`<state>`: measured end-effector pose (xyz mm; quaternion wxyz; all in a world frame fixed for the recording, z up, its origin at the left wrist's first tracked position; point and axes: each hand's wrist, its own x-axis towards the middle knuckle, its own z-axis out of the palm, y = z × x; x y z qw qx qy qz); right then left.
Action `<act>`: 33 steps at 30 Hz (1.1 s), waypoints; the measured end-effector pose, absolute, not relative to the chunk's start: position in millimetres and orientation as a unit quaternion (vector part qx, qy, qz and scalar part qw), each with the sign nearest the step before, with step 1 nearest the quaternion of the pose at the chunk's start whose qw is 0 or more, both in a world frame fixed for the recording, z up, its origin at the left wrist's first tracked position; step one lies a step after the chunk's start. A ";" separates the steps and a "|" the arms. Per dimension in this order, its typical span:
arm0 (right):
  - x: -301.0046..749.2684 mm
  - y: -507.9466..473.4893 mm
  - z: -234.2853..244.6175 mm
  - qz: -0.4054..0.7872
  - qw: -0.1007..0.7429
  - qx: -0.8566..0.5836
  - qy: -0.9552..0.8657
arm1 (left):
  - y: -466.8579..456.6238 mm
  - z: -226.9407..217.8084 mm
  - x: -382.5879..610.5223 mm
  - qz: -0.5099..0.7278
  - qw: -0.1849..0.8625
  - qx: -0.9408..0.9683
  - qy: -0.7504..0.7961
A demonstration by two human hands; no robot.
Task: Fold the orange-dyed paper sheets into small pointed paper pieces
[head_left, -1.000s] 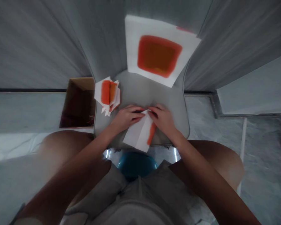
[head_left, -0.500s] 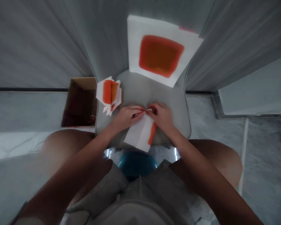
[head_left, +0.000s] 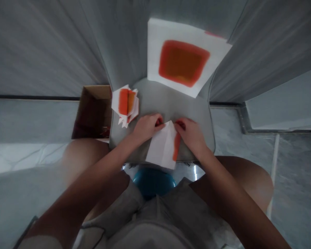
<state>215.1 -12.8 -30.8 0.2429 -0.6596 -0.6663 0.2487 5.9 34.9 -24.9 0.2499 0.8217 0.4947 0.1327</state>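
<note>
Paper point(head_left: 161, 147) folded to a point lies under both hands, a crease running down its length and an orange stripe point(head_left: 176, 147) along its right edge. Its tip sits between the hands, and its near end reaches past the front of the seat pad point(head_left: 171, 100).

The left hand point(head_left: 147, 127) rests on the paper's left side near the tip, its fingers point(head_left: 159, 121) curled in against the fold. The right hand point(head_left: 190, 135) does the same from the other side, its fingertips point(head_left: 179, 125) pressed near the tip. The hands are close together, with only the tip between them, and both seem to pinch the paper.

Just left of the left hand, a stack point(head_left: 125, 106) of folded white-and-orange papers sits at the pad's left edge. Beyond the hands, a large sheet point(head_left: 158, 38) with an orange square point(head_left: 183, 63) lies tilted across the pad's far edge, against gray panels point(head_left: 41, 45).

A cardboard box point(head_left: 93, 114) stands left of the pad, its dark inside open to view. Below the pad is a blue rounded object point(head_left: 153, 183), partly hidden, between the person's bare thighs point(head_left: 85, 152) and above gray shorts point(head_left: 155, 221). Pale stone floor point(head_left: 295, 190) spreads out to the right.
</note>
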 end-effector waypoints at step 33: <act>222.5 -6.8 -10.6 0.578 0.270 -0.549 -0.540 | 34.8 -13.7 -10.1 0.178 0.558 0.705 0.400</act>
